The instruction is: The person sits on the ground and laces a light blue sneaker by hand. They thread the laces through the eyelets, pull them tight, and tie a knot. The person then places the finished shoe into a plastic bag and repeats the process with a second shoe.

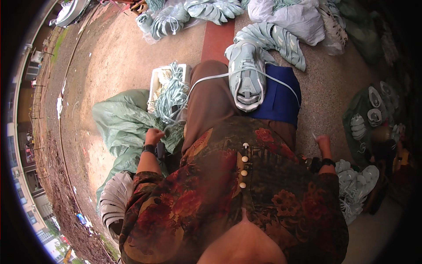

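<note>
On my lap lies a pale blue-grey shoe upper (248, 75), partly over a dark blue cloth (279, 97). A pale shoelace (212, 78) crosses it and trails down on both sides. My left hand (154, 136) is closed, out to the left beside the green sack, away from the shoe upper; what its fingers hold is too small to name. My right hand (324, 144) is out to the right, fingers closed, with a thin pale tip sticking up from them. I cannot tell whether that tip is a lace end or a tool.
A white box (154, 90) heaped with pale laces (171, 94) stands left of my knee, beside a green sack (121, 114). Stacked shoe uppers (277, 39) and white bags (288, 20) lie ahead. More uppers (358, 185) are at right, others (116, 196) at left.
</note>
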`<state>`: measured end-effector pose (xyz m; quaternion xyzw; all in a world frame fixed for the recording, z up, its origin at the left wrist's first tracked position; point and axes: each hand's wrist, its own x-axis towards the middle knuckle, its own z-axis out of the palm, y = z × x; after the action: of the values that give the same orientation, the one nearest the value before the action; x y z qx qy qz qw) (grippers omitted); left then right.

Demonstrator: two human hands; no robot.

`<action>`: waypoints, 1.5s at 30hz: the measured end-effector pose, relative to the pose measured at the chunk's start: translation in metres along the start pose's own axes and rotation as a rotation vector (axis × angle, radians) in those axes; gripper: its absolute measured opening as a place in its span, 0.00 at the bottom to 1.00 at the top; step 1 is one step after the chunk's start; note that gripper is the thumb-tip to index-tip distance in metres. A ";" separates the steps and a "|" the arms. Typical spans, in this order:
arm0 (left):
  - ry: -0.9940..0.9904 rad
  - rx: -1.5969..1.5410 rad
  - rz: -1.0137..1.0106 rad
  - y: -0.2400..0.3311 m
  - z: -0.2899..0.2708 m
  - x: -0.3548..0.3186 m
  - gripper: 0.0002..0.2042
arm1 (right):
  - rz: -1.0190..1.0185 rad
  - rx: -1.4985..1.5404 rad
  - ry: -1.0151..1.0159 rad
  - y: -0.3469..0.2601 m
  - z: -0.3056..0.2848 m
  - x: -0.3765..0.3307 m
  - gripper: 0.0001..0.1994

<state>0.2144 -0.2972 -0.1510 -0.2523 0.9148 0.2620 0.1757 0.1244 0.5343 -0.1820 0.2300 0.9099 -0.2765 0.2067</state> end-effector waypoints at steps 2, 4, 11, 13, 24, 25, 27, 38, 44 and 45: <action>0.062 -0.229 0.078 0.033 -0.002 0.014 0.14 | -0.057 0.460 -0.184 -0.119 -0.013 -0.019 0.06; -0.279 -0.870 -0.008 0.123 -0.025 0.023 0.11 | -0.271 0.602 -0.390 -0.210 -0.028 -0.041 0.07; -0.518 -0.774 0.533 0.325 -0.046 0.014 0.04 | -0.842 0.576 -0.379 -0.392 0.013 -0.047 0.06; -0.471 -0.767 0.583 0.340 -0.025 0.032 0.05 | -0.747 0.719 -0.230 -0.411 0.038 -0.034 0.08; -0.309 -0.772 0.530 0.362 -0.009 0.036 0.04 | -0.735 0.564 0.001 -0.417 0.059 -0.021 0.12; -0.298 -0.773 0.545 0.362 -0.008 0.036 0.04 | -0.780 0.470 0.073 -0.418 0.062 -0.021 0.12; -0.279 -0.780 0.548 0.363 -0.007 0.034 0.04 | -0.918 0.251 0.273 -0.424 0.068 -0.027 0.13; -0.194 -0.970 0.495 0.372 0.005 0.034 0.05 | -0.813 0.195 0.329 -0.427 0.070 -0.044 0.10; -0.061 -0.873 0.450 0.380 0.008 0.029 0.04 | -0.962 -0.074 0.407 -0.422 0.067 -0.081 0.08; -0.035 -0.851 0.441 0.380 0.010 0.030 0.04 | -0.946 -0.062 0.404 -0.421 0.069 -0.078 0.08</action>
<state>-0.0183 -0.0231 -0.0242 -0.0974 0.7548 0.6486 0.0123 -0.0199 0.1575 -0.0232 -0.1640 0.9440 -0.2625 -0.1141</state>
